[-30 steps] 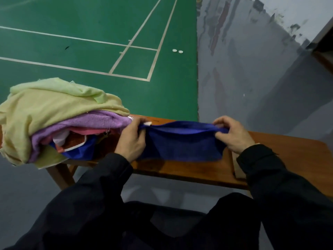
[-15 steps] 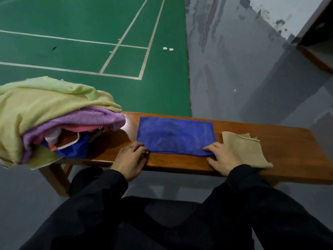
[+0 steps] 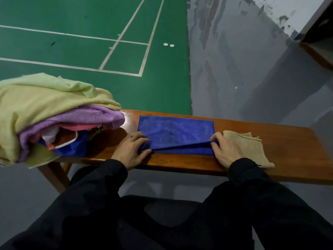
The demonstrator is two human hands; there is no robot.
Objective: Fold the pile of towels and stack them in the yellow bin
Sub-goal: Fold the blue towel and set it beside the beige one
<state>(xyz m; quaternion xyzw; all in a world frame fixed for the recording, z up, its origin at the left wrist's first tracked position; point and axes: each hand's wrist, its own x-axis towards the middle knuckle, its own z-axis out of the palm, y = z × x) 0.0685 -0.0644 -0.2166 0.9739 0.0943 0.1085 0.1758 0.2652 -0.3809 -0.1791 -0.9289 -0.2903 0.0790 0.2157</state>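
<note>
A blue towel lies flat on the wooden bench, folded into a rectangle. My left hand pinches its near left corner, and my right hand pinches its near right corner; the near edge is lifted slightly off the bench. A pile of unfolded towels sits on the bench's left end, pale yellow on top, with purple, pink and blue beneath. A tan cloth lies flat to the right of the blue towel. No yellow bin is in view.
Beyond the bench is a green court floor with white lines and two small white discs. Grey floor lies to the right. A wooden ledge shows at the far right edge. My dark-clothed legs are under the bench's near edge.
One second ago both hands held the blue towel up by its top edge. It was then laid flat on the bench, and now both hands pinch its near corners and lift the near edge.
</note>
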